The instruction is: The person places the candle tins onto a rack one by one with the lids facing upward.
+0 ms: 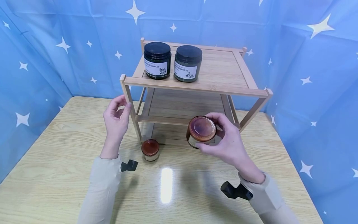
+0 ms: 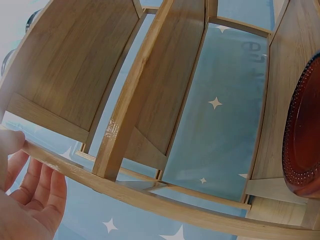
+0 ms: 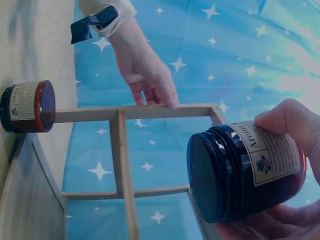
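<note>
My right hand [image 1: 227, 143] grips an amber glass candle jar [image 1: 202, 129] in front of the shelf's lower tiers. The jar is upside down: its ribbed amber base faces up, and its black lid [image 3: 205, 175] points toward the table in the right wrist view. My left hand [image 1: 116, 117] holds the front left post of the wooden shelf [image 1: 134, 124], thumb on one side and curled fingers on the other in the left wrist view. A second amber candle jar [image 1: 150, 149], also base up, stands on the table by the shelf's front left.
Two dark green scented candle jars with black lids, one at the left [image 1: 157, 60] and one beside it [image 1: 188, 63], stand on the top tier. A blue star-patterned curtain [image 1: 307, 77] surrounds the wood-grain table [image 1: 56, 161] at the back and sides.
</note>
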`<state>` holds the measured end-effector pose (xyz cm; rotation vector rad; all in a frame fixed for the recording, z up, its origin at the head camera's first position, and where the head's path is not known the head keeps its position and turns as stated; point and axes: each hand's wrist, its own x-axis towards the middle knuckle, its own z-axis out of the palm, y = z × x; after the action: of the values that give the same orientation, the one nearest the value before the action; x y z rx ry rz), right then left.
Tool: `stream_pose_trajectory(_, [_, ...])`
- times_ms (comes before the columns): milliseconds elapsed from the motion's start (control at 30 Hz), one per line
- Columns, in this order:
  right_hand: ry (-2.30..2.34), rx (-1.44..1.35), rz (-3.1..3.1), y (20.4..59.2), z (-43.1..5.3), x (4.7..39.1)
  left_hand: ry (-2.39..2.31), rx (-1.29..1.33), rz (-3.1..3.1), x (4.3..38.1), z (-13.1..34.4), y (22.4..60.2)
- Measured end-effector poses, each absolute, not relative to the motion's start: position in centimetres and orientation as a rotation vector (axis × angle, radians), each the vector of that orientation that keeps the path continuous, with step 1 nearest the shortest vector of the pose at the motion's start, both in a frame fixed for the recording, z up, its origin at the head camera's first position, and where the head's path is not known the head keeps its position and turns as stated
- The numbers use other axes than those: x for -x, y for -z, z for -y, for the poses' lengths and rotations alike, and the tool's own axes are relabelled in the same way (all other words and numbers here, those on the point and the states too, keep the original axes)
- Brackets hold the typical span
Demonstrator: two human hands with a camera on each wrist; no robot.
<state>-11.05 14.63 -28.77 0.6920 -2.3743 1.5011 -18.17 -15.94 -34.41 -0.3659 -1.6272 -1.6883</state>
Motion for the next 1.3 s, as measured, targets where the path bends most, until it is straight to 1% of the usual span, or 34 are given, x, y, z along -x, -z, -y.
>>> stream_pose_trajectory(700, [-1.733, -0.669, 2.127, 23.7, -16.1, 11.0, 1.677, 0.409, 1.622, 18.5, 15.8, 34.3])
stream_pose_trajectory(967, [-1.811, -0.71, 1.973, 22.2, -16.3, 11.8, 1.676, 0.409, 1.627, 18.5, 15.8, 34.4])
stream_pose_trajectory(1300, [-1.82, -0.649, 1.93, 19.8, -15.7, 12.7, 1.687, 0.398, 1.624, 18.2, 16.0, 34.5])
